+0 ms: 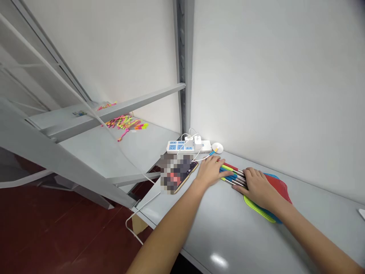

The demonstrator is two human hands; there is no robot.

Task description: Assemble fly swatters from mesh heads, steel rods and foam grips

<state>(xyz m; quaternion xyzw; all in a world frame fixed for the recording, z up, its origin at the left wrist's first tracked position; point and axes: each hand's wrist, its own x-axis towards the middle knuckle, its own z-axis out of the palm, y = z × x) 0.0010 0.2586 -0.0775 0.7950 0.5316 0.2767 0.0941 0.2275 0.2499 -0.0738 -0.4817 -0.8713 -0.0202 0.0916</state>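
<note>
Several telescopic fly swatters (pixel 278 186) lie bundled; left hand (pixel 210 170) clasps the grips (pixel 227 167), right hand (pixel 260 189) the steel shafts (pixel 238 180), thumbs spread from fingers. Press evenly, keeping grips level.

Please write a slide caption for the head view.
Left hand on the handles, right hand over the metal rods of coloured fly swatters.

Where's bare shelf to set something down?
Near side of the grey shelf, between left forearm and right forearm; also beyond the right forearm, between fly swatters, wall and the white object at the right edge. Crowded: far left corner, with power strip, chargers, phone.
</note>
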